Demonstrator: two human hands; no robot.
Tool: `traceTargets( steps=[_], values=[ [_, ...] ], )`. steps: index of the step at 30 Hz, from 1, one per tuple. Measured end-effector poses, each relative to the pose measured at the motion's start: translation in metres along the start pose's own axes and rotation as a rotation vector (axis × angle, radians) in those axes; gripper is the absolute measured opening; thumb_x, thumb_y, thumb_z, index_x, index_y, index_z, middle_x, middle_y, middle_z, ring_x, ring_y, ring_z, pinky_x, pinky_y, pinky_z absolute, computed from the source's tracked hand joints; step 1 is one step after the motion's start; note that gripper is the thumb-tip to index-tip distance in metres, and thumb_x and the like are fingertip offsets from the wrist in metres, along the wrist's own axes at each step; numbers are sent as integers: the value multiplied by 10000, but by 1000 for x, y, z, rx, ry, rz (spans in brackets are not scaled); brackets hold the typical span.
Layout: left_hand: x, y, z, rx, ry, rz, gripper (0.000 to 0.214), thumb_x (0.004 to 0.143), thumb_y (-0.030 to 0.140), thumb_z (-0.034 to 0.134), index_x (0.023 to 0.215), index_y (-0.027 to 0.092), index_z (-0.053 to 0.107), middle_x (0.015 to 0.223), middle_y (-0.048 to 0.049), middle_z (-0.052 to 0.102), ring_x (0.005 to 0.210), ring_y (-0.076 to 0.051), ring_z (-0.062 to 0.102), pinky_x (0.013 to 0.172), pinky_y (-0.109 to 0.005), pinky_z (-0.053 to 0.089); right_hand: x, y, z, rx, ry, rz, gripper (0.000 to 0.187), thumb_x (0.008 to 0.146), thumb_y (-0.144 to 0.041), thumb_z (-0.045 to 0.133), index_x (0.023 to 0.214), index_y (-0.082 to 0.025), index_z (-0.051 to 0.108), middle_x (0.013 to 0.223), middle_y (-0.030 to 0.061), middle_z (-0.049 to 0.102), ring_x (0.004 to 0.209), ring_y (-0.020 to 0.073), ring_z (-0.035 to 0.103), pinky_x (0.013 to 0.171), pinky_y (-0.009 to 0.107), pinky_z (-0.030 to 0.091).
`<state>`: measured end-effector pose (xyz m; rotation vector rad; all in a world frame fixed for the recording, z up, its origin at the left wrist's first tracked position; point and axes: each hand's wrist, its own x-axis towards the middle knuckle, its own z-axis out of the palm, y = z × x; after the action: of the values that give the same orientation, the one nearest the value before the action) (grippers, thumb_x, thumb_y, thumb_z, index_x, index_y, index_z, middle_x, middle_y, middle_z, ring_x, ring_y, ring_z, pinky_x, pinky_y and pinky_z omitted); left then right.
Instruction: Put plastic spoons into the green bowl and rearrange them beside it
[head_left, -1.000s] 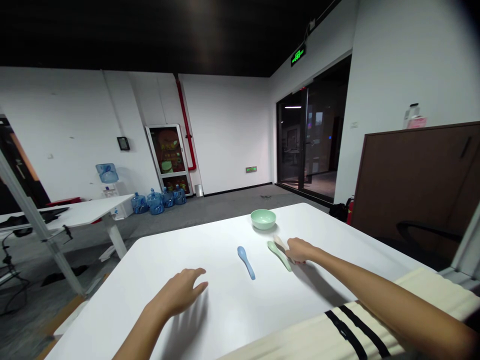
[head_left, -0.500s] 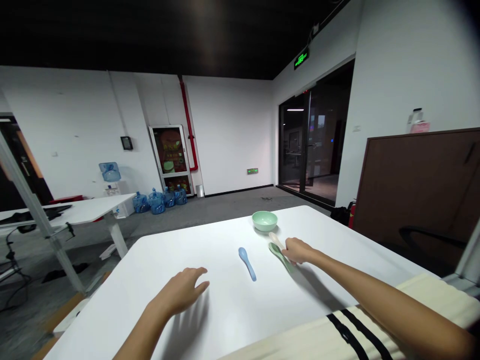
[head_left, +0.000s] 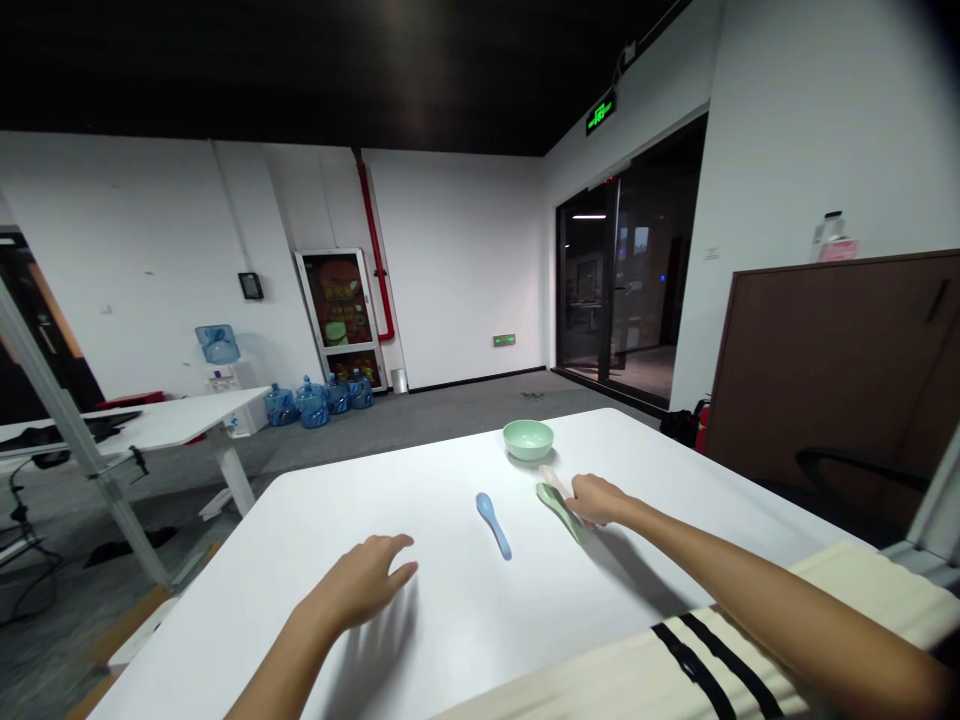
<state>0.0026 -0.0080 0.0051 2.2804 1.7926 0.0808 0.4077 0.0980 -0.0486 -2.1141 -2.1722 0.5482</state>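
Head view on my monitor: two hands, three spoons, one bowl. My left hand is open and empty near the blue spoon. My right hand is on the green spoon and cream spoon (grip unclear from here), just below the green bowl on the white table.

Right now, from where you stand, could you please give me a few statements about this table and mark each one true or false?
1. The right hand is at a pale green spoon and a cream spoon. True.
2. The left hand holds a spoon. False: it holds nothing, and the blue spoon lies apart from it.
3. A green bowl sits on the white table beyond the spoons. True.
4. The bowl is upside down. False: its open side faces up.
5. Blue water bottles stand on the floor near the far wall. True.
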Motion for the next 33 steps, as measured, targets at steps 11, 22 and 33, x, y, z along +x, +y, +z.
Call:
traceTargets(
  steps=[11, 22, 33],
  values=[
    [-1, 0, 0, 11, -6, 6, 591, 877, 592, 384, 1336, 265, 561, 1332, -89, 611, 1236, -297, 543, 998, -400, 433, -4, -1, -3, -20, 11, 36, 216, 814, -259, 527, 770, -102, 669, 668, 91, 695, 497, 136, 603, 548, 243, 412],
    [2, -2, 2, 3, -7, 7, 594, 873, 611, 390, 1330, 273, 565, 1331, -89, 610, 1231, -301, 545, 1005, -413, 427, -6, -1, -4, -11, 12, 35, 200, 801, -244, 531, 691, -119, 641, 637, 92, 686, 469, 144, 596, 526, 246, 414],
    [0, -2, 2, 2, 16, 18, 585, 876, 595, 386, 1328, 269, 564, 1322, -91, 618, 1232, -294, 545, 1004, -405, 429, -2, -41, -10, 15, -41, -78, 252, 782, -284, 541, 643, -113, 664, 635, 74, 700, 448, 111, 579, 509, 213, 428]
  ],
)
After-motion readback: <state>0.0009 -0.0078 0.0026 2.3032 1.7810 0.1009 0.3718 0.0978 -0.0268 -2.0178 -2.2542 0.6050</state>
